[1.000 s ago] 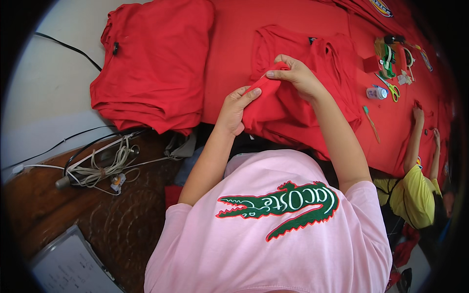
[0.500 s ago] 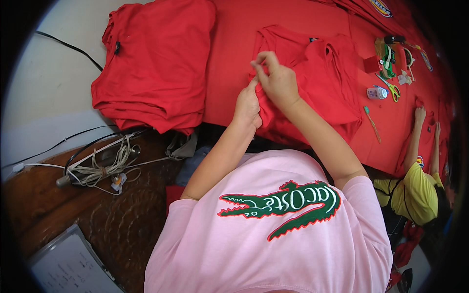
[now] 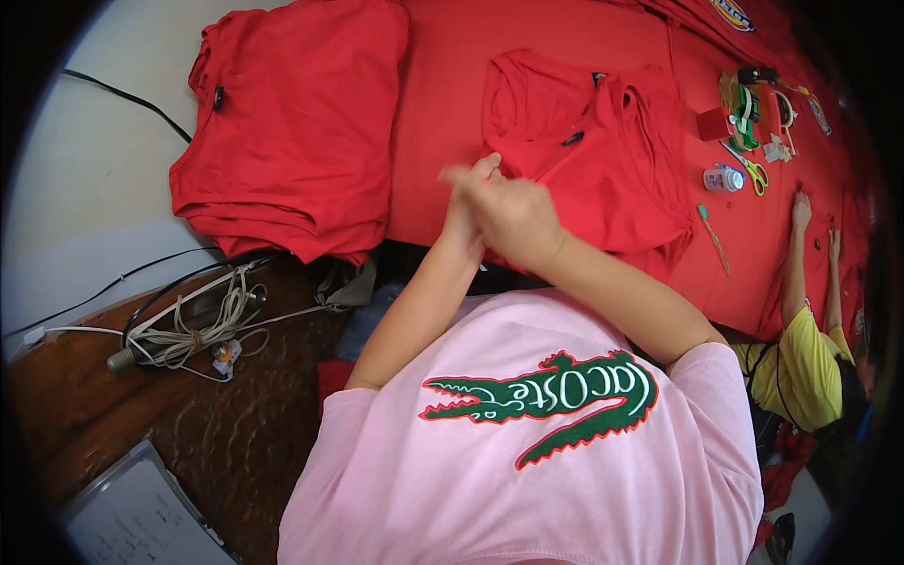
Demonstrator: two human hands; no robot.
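Head view: left hand (image 3: 468, 202) and right hand (image 3: 513, 217) are pressed together at the near edge of a red garment (image 3: 603, 169) spread on the red table (image 3: 443, 113). Whether cloth is pinched cannot be told. A folded red stack (image 3: 292, 132) lies to the left.

Shirt (image 3: 603, 160) lying on the table (image 3: 443, 113), hands (image 3: 499, 212) meeting at its near edge, shirt stack (image 3: 292, 132) sitting to the left, scissors (image 3: 749, 168) and bottle (image 3: 723, 179) lying to the right, cables (image 3: 188, 325) trailing below the stack, co-worker's hand (image 3: 800, 209) resting at far right.
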